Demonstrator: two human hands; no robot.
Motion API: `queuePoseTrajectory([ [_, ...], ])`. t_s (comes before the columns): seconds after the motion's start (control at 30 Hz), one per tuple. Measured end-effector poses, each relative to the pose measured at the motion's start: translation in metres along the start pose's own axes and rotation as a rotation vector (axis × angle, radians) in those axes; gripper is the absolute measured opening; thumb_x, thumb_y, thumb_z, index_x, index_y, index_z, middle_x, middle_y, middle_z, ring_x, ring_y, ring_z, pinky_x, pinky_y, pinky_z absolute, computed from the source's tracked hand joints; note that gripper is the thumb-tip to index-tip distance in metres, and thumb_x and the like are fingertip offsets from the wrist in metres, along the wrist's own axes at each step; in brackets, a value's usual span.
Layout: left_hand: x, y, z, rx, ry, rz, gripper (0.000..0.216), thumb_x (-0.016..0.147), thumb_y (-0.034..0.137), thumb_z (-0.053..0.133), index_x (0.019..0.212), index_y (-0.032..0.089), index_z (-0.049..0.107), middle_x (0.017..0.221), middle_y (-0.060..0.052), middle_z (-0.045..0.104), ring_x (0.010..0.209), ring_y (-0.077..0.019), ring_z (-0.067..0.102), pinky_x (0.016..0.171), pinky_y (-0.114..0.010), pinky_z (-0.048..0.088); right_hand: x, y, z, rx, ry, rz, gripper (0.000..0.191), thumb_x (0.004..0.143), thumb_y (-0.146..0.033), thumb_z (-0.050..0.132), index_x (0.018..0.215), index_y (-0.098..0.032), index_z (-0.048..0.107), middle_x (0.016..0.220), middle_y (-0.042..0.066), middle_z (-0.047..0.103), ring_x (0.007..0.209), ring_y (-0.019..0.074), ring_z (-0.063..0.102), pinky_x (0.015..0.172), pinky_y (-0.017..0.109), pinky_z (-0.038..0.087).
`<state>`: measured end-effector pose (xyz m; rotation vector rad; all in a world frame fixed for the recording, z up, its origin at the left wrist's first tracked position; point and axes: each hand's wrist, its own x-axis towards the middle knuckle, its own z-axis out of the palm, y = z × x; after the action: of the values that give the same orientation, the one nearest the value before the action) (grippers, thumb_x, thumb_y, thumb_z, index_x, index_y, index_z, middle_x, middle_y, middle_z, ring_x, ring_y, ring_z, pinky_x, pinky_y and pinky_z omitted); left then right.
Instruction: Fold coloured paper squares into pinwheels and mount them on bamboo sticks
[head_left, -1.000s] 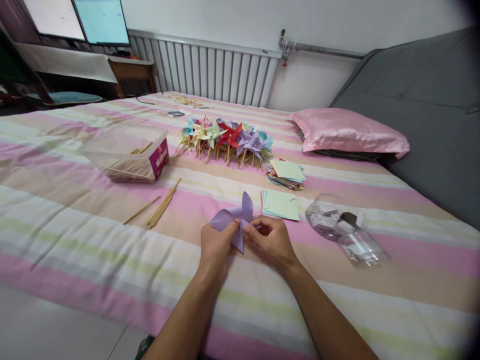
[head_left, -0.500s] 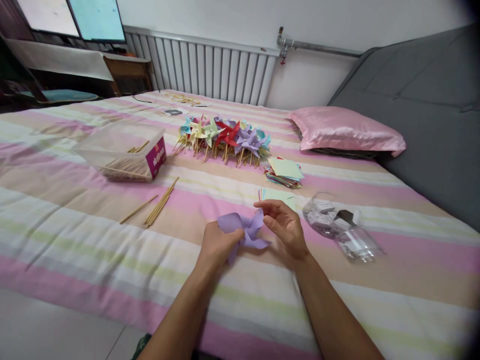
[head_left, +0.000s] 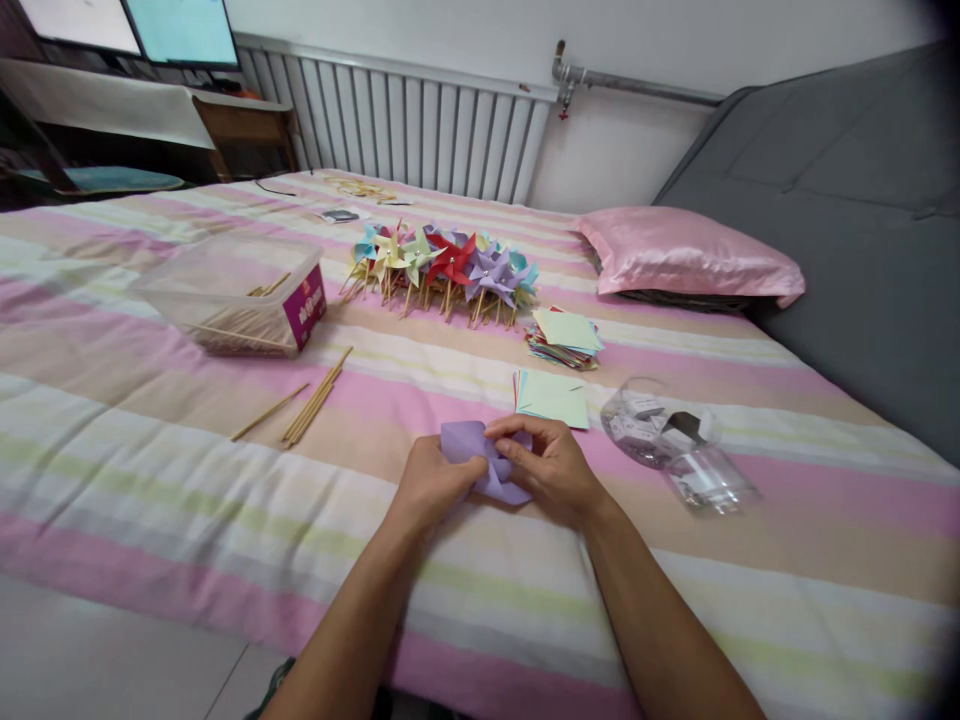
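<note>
A purple paper pinwheel head (head_left: 472,445) lies between both hands, just above the striped bedspread (head_left: 150,440). My left hand (head_left: 431,487) pinches its lower left part, fingers closed on the paper. My right hand (head_left: 551,468) folds over its right side, fingers curled and pressing the paper's flaps toward the middle. A small stack of pale green and coloured paper squares (head_left: 552,397) lies just beyond my right hand.
Finished pinwheels on sticks (head_left: 442,268) lie in a heap farther back. A second stack of paper squares (head_left: 565,338), a clear plastic box of sticks (head_left: 240,295), loose wooden sticks (head_left: 311,405), a clear bag of small parts (head_left: 675,445) and a pink pillow (head_left: 686,255) surround them.
My right hand came back down from above the paper onto the pinwheel. The paper's flaps are now folded in closer under both hands. The view tilted slightly.
</note>
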<state>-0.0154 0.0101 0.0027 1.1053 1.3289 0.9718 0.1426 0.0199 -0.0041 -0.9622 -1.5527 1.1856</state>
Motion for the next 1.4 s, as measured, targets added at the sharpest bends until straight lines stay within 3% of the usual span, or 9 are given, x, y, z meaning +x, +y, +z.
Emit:
queuePoseTrajectory([
  [0.13, -0.0006, 0.0013, 0.0004, -0.021, 0.001, -0.005, 0.006, 0.054, 0.019, 0.059, 0.057, 0.014, 0.060, 0.051, 0.002, 0.051, 0.046, -0.0105, 0.043, 0.044, -0.022, 0.030, 0.0002, 0.0000, 0.0009, 0.019, 0.014, 0.034, 0.016, 0.079, -0.033, 0.064, 0.090, -0.024, 0.072, 0.090, 0.004, 0.068, 0.076, 0.0158, 0.057, 0.060, 0.025, 0.048],
  [0.57, 0.0009, 0.0003, 0.0007, -0.064, 0.012, -0.011, 0.008, 0.054, 0.016, 0.062, 0.060, 0.012, 0.064, 0.052, 0.000, 0.056, 0.047, -0.0113, 0.048, 0.045, -0.022, 0.034, 0.0014, 0.0023, 0.0018, -0.014, 0.064, 0.004, 0.014, 0.078, -0.028, 0.064, 0.089, -0.023, 0.072, 0.088, 0.003, 0.070, 0.076, 0.0158, 0.060, 0.068, 0.028, 0.047],
  [0.83, -0.0024, 0.0048, -0.0003, -0.259, -0.045, -0.052, 0.032, 0.058, 0.035, 0.075, 0.076, 0.010, 0.072, 0.068, -0.007, 0.068, 0.058, -0.0168, 0.059, 0.055, -0.025, 0.043, 0.0055, 0.0082, -0.0007, -0.017, 0.191, -0.020, 0.017, 0.077, -0.028, 0.066, 0.092, -0.022, 0.070, 0.095, 0.004, 0.070, 0.090, 0.0191, 0.062, 0.083, 0.033, 0.048],
  [1.23, -0.0009, 0.0000, -0.0029, -0.252, -0.054, -0.070, 0.032, 0.060, 0.037, 0.076, 0.074, 0.008, 0.070, 0.066, -0.007, 0.066, 0.056, -0.0137, 0.055, 0.054, -0.024, 0.039, 0.0056, 0.0080, 0.0014, 0.100, 0.153, 0.067, 0.020, 0.082, -0.033, 0.061, 0.097, -0.024, 0.071, 0.098, 0.003, 0.071, 0.084, 0.0169, 0.063, 0.070, 0.026, 0.047],
  [1.4, -0.0007, 0.0000, -0.0030, -0.251, -0.054, -0.070, 0.032, 0.060, 0.037, 0.076, 0.073, 0.008, 0.069, 0.068, -0.007, 0.066, 0.056, -0.0134, 0.054, 0.053, -0.023, 0.038, 0.0057, 0.0092, 0.0013, 0.154, 0.154, 0.092, 0.020, 0.083, -0.027, 0.056, 0.096, -0.025, 0.072, 0.098, 0.002, 0.071, 0.085, 0.0161, 0.062, 0.071, 0.025, 0.046],
])
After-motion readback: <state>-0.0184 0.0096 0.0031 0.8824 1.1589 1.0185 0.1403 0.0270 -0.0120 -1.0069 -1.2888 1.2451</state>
